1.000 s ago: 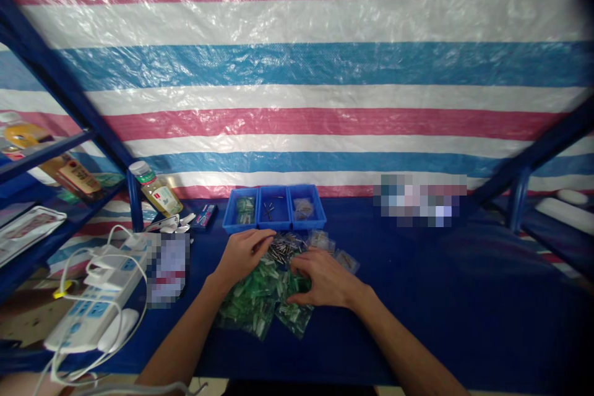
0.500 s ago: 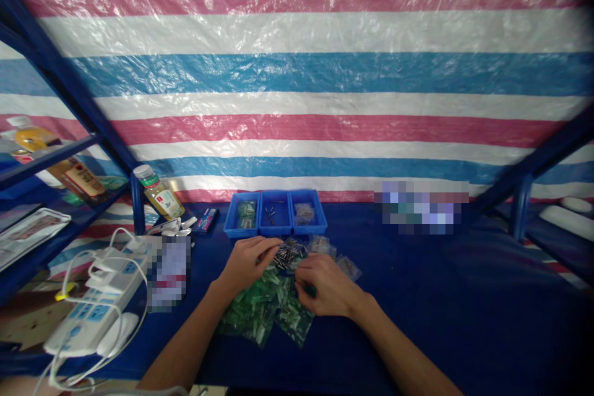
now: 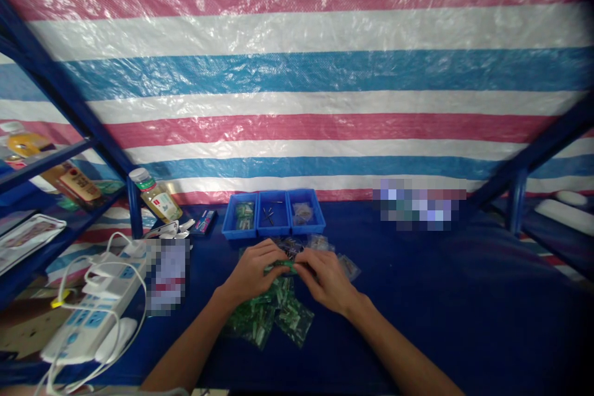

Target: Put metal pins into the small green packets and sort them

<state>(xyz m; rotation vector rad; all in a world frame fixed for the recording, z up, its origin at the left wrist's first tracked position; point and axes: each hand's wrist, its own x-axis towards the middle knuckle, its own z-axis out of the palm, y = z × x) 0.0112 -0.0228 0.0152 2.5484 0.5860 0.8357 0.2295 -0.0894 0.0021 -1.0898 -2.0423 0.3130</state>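
Left hand (image 3: 257, 269) and right hand (image 3: 327, 278), fingertips nearly meeting, both pinch a small green piece (image 3: 291, 265), apparently plastic, between green-filled clear plastic bags (image 3: 260, 317) and three open blue plastic bins (image 3: 273, 232).

Uneven light: striped sheet (image 3: 306, 74) shows white glare, tabletop (image 3: 417, 322) is dim, darkest at right. Top-right corner goes black. Wide-angle stretch at edges. Green packets (image 3: 253, 320) look soft. Two patches (image 3: 420, 205) are pixelated.
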